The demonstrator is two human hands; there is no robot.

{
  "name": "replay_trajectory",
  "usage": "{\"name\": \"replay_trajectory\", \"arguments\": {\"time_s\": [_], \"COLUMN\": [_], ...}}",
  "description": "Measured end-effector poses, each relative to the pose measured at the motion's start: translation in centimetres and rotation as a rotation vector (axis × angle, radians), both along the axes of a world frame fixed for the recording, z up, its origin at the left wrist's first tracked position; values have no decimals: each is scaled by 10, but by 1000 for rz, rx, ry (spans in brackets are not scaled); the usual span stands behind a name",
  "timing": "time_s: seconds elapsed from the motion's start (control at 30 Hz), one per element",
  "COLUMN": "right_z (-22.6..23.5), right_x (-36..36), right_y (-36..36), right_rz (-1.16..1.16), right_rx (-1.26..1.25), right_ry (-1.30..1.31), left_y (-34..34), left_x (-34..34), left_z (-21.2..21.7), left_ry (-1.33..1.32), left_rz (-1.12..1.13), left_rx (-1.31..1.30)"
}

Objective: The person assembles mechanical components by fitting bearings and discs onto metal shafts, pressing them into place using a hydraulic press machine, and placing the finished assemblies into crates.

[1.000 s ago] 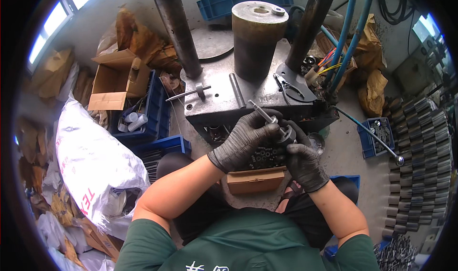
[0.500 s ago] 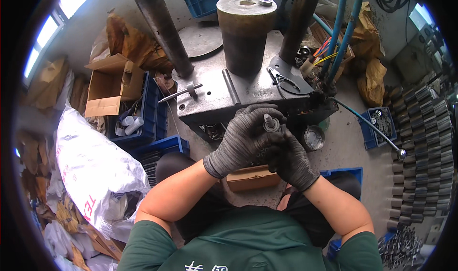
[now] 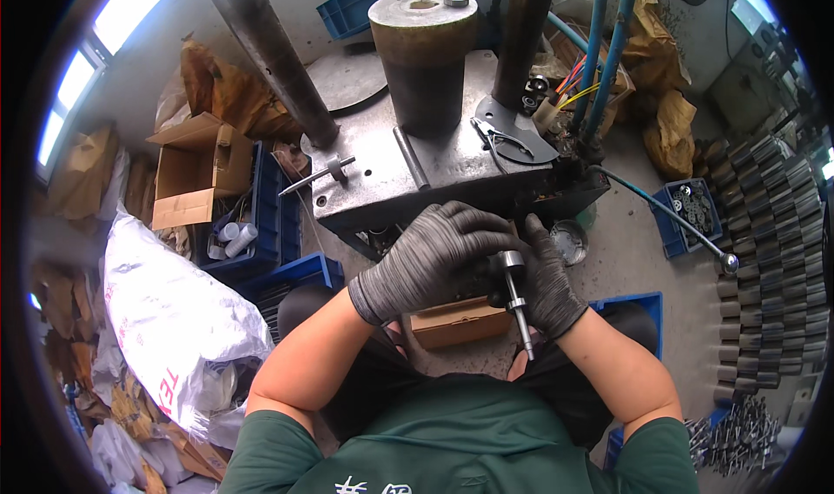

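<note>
Both gloved hands have drawn back from the press table's front edge toward the person's lap since a second ago — then they worked close against the table (image 3: 452, 177), with a thin rod angled up toward its top. Now the left hand (image 3: 434, 259) curls over the top of a metal pin (image 3: 517, 303), fingers closed around its stubby cylindrical head, while the right hand (image 3: 547, 281) wraps the same head from the other side. The pin's slim shaft has swung round and points down toward the person's body, hanging free over a small cardboard box (image 3: 456, 320) that sits on the lap. So the pin appears lifted clear of the table and turned over in the hands — likely being fitted or checked rather than loaded yet. Whether a second small part sits under the left palm cannot be told; the glove hides it. The dark cylinder (image 3: 426, 59) at the table's back edge stands as before, and the blue crate (image 3: 261, 225) off the table's left corner has not moved.
</note>
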State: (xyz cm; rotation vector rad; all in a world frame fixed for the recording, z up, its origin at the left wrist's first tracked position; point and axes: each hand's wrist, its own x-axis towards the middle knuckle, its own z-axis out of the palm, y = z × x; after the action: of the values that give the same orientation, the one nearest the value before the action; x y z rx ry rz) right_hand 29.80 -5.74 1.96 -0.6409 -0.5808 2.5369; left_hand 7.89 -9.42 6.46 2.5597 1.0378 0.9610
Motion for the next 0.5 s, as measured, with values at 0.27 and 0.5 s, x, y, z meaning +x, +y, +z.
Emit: {"name": "replay_trajectory", "arguments": {"time_s": [0.27,0.5], "right_z": [-4,-33], "right_x": [-11,-27], "right_y": [-3,7], "right_rz": [-44,-331], "right_rx": [-54,379], "right_ry": [-141,-351], "left_y": [4,9], "left_x": [9,11], "left_z": [-18,-17], "left_ry": [-463,-436], "left_rz": [26,254], "left_rx": [-809,-711]}}
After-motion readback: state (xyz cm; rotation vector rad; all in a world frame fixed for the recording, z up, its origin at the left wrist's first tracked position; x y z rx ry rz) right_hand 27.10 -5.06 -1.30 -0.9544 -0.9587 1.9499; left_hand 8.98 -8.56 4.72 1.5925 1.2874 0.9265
